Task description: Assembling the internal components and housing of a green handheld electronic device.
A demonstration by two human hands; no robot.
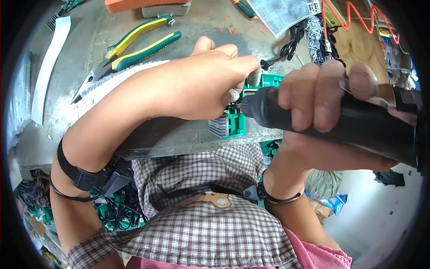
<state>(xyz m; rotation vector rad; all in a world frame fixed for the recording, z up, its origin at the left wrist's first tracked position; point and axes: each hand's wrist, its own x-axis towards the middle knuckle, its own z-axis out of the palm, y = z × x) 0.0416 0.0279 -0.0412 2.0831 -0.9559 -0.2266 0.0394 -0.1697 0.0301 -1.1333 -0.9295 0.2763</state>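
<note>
While a white strip [51, 71] lies far to my left on the grey table [197, 27], the pliers [148, 50] lie next, just above my forearm, with their handles apart. My left hand [201, 87] is bent over the green case [237, 125], at the table's near edge, and I cannot tell if its fingers pinch anything, because the hand hides them. Grey metal fins [218, 126] stick out at the case's left side. A paper sheet [284, 13] lies farther back. To the right of the case, the black tool [358, 121] lies sideways, its ridged nose at the case, and my right hand [320, 96] is wrapped around it. A red curly cord [354, 20] hangs behind.
</note>
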